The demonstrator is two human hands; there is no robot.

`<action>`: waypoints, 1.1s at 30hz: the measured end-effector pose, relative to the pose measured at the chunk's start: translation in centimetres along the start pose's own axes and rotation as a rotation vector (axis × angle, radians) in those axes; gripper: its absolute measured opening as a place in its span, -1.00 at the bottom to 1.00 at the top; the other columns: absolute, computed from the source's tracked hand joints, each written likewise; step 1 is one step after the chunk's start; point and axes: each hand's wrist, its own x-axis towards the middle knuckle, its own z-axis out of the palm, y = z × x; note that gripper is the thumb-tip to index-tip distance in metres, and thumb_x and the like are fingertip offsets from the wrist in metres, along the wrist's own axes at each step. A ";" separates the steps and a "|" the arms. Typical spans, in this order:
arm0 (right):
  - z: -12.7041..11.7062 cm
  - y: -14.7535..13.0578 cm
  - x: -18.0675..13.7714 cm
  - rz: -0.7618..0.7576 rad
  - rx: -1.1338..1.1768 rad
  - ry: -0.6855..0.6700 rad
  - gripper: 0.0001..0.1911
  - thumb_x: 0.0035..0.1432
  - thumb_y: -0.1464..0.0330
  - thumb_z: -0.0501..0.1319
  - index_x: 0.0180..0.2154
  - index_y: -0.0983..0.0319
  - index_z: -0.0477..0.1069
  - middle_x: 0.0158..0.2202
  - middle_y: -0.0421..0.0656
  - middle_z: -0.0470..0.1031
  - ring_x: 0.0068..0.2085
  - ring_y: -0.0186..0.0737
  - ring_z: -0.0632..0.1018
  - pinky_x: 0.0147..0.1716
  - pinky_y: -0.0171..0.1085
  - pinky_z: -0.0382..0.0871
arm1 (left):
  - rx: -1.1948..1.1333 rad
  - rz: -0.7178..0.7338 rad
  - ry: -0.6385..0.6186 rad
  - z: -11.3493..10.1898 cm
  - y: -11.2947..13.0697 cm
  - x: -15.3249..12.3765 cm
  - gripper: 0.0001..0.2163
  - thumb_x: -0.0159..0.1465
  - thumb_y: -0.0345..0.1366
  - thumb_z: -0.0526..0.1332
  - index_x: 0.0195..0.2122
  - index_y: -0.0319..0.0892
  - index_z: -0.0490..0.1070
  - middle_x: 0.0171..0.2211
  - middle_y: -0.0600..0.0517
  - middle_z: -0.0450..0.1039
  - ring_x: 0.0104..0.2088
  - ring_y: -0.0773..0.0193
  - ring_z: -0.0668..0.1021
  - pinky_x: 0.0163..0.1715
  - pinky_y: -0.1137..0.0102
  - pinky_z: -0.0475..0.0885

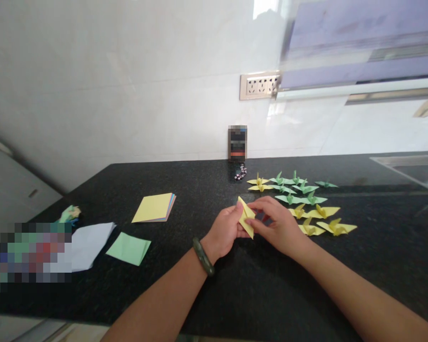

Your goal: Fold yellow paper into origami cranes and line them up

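Observation:
A partly folded yellow paper piece is held just above the black countertop, near its middle. My left hand grips its left side with closed fingers; a dark green bangle sits on that wrist. My right hand pinches the paper's right edge between thumb and fingers. Just right of my hands lie several finished yellow paper cranes, and behind them several green paper cranes.
A stack of coloured paper squares with yellow on top lies to the left. A loose green sheet and a pale blue sheet lie nearer the left edge. A small dark box stands against the wall. A sink edge shows at right.

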 end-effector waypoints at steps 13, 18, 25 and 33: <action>0.2 0.0 0.0 0.279 0.162 0.073 -0.82 0.11 0.32 0.08 -0.42 0.24 0.41 -0.49 -0.16 0.40 -0.46 -0.30 0.39 -0.47 -0.31 0.27 | 0.284 0.136 -0.027 0.3 0.3 -0.2 -0.82 0.13 -0.24 0.15 -0.35 -0.28 0.33 -0.51 0.05 0.38 -0.58 0.45 0.33 -0.55 0.51 0.22; 0.3 0.2 0.2 0.494 0.542 0.004 -0.81 0.07 0.29 0.09 -0.50 0.25 0.29 -0.64 -0.26 0.29 -0.57 -0.37 0.33 -0.55 -0.35 0.24 | 0.222 0.138 -0.024 0.3 -0.2 -0.1 -0.66 0.20 -0.06 0.03 -0.34 -0.28 0.33 -0.49 -0.02 0.42 -0.57 0.41 0.34 -0.53 0.47 0.22; 0.4 0.5 0.1 0.297 0.201 0.210 -0.84 0.04 0.32 0.17 -0.29 0.23 0.31 -0.43 -0.17 0.35 -0.46 -0.32 0.39 -0.52 -0.34 0.29 | 0.168 0.150 -0.040 0.1 -0.4 0.1 -0.66 0.18 -0.05 0.07 -0.31 -0.29 0.35 -0.47 -0.02 0.43 -0.56 0.40 0.39 -0.48 0.45 0.27; -0.1 0.7 0.1 -0.071 -0.165 0.188 -0.74 0.15 0.40 0.05 -0.14 0.18 0.43 -0.29 -0.05 0.42 -0.25 -0.18 0.45 -0.30 -0.19 0.39 | 0.159 0.114 -0.070 0.7 -0.3 -0.2 -0.75 0.05 -0.24 0.26 -0.29 -0.27 0.38 -0.40 -0.01 0.46 -0.41 0.31 0.50 -0.26 0.36 0.36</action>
